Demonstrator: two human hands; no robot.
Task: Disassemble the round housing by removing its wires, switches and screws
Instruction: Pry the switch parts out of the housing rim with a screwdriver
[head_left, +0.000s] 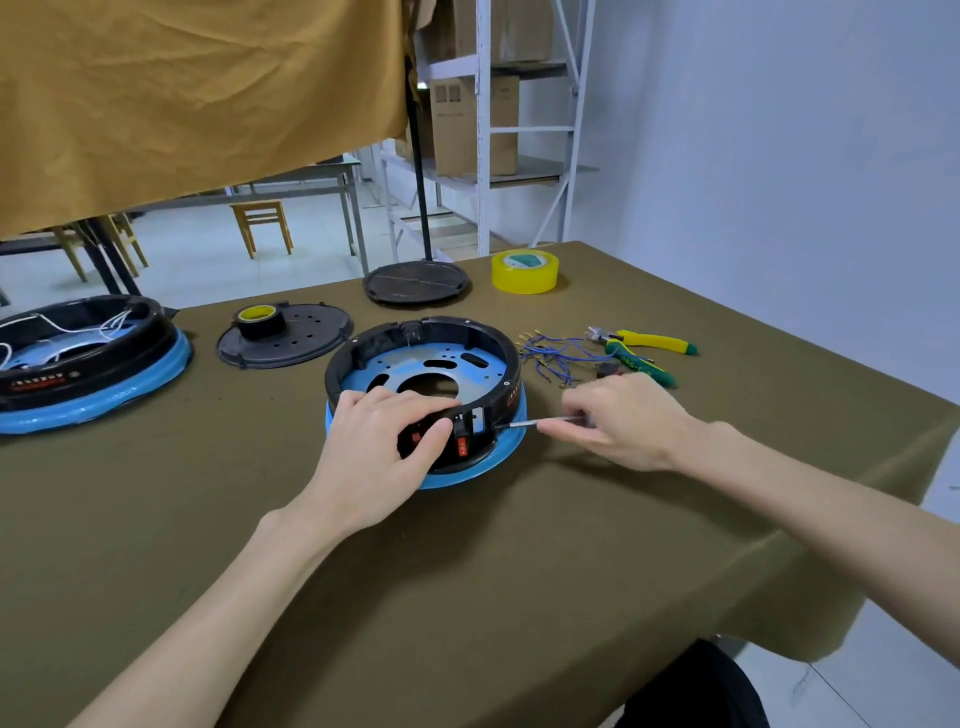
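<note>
The round housing (483, 345), black with a blue base ring and a blue inner plate, sits mid-table. My left hand (382, 441) grips its near rim, fingers curled over the edge and thumb on the front by a red switch (462, 447). My right hand (631, 421) holds a thin metal screwdriver (519, 424); its tip touches the housing's outer wall just right of the switch panel. A bundle of loose blue wires (558, 356) with brass terminals lies on the cloth right of the housing.
Yellow-green pliers (644, 353) lie beyond the wires. A second housing with white wires (88, 358) stands at the left. A black lid carries a black tape roll (257, 319). Another black lid (415, 280) and a yellow tape roll (524, 270) are at the back.
</note>
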